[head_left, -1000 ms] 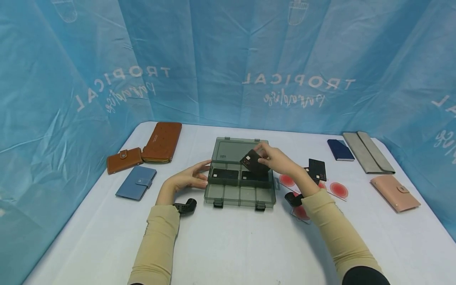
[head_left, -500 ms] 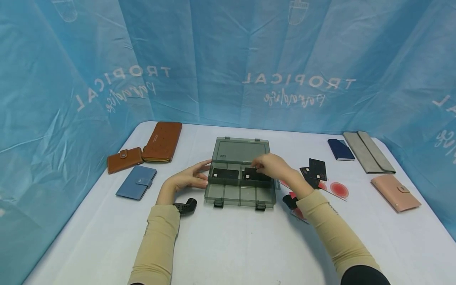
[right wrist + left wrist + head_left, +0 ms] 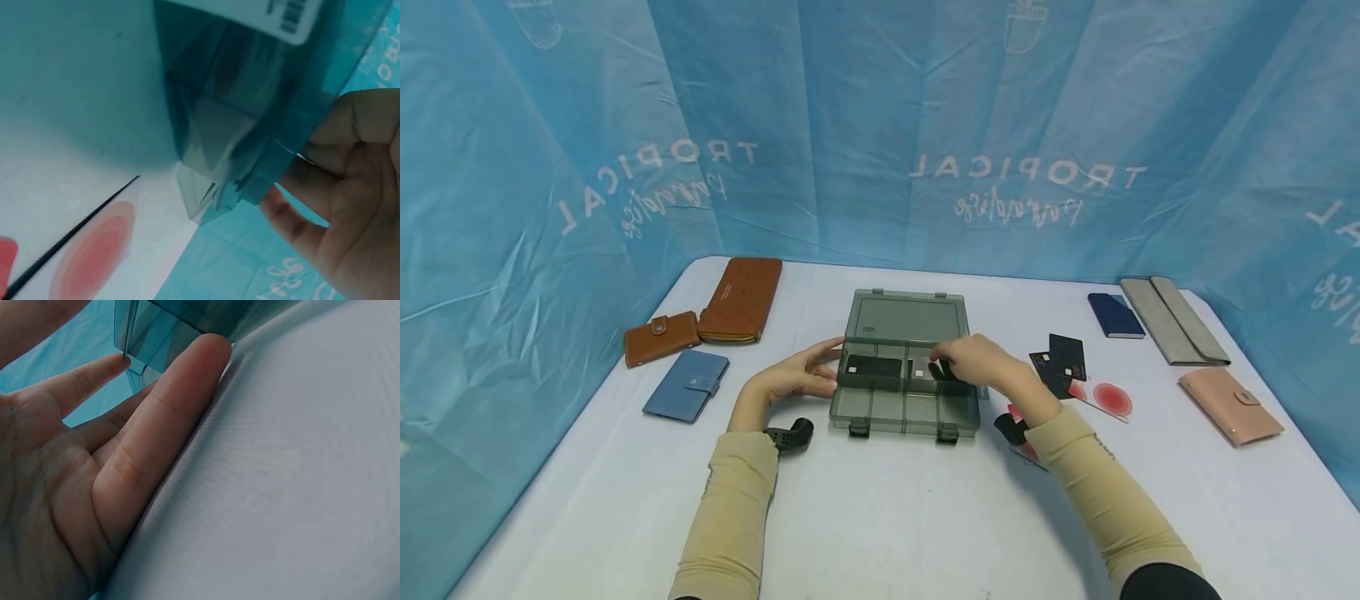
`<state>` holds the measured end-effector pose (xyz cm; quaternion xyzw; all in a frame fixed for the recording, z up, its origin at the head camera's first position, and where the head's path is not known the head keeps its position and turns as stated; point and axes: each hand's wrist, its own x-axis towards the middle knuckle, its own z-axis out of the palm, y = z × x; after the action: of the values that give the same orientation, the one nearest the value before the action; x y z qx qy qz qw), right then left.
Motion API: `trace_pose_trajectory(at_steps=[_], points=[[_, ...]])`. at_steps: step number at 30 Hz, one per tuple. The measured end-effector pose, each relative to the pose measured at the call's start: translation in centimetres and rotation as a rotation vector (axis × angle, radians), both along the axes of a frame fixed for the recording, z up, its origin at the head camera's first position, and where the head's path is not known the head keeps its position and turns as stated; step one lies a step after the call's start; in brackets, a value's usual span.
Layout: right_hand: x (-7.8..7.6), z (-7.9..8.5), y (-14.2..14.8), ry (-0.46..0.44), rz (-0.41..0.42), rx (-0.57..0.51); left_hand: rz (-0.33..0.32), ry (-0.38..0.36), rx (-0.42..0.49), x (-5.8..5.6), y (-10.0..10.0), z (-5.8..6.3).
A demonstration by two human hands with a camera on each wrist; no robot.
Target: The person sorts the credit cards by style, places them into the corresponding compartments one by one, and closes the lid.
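Observation:
An opened, smoky green see-through compartment box lies mid-table with its lid folded back. My left hand rests against its left side, fingers extended; in the left wrist view the thumb touches the box's lower edge. A black card with a chip lies in the back left compartment. My right hand reaches over the right wall into the back right compartment, fingertips at another black card that catches the light. The box wall hides those fingertips in the right wrist view, so I cannot tell whether they pinch the card.
Black cards and cards with red circles lie right of the box. Far right are a navy booklet, a grey envelope wallet and a pink wallet. Brown wallets and a blue wallet lie left.
My right hand has lowered the black VIP card from above the box into the back right compartment, and its fingers have since dipped in there. The left hand has stayed in place.

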<state>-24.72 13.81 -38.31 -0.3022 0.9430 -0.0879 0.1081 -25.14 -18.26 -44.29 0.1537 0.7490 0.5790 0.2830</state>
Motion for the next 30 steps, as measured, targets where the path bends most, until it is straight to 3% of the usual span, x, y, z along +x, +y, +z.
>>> trace_pose_trajectory(at_steps=[7, 12, 18, 25, 30], points=[[0.4, 0.1, 0.2, -0.011, 0.007, -0.030, 0.005, 0.000, -0.007, 0.2, 0.0, 0.1], [0.3, 0.3, 1.7, -0.041, -0.017, -0.207, 0.009, -0.006, -0.004, 0.2, 0.1, 0.1], [-0.1, 0.4, 5.6, 0.030, -0.121, -0.355, 0.007, -0.008, 0.008, 0.2, 0.1, 0.1], [-1.2, -0.3, 11.5, -0.029, -0.279, -0.357, 0.005, -0.002, 0.001, 0.2, 0.1, 0.2], [-2.1, -1.0, 14.6, -0.162, -0.358, -0.262, 0.003, -0.005, 0.001, 0.2, 0.1, 0.2]])
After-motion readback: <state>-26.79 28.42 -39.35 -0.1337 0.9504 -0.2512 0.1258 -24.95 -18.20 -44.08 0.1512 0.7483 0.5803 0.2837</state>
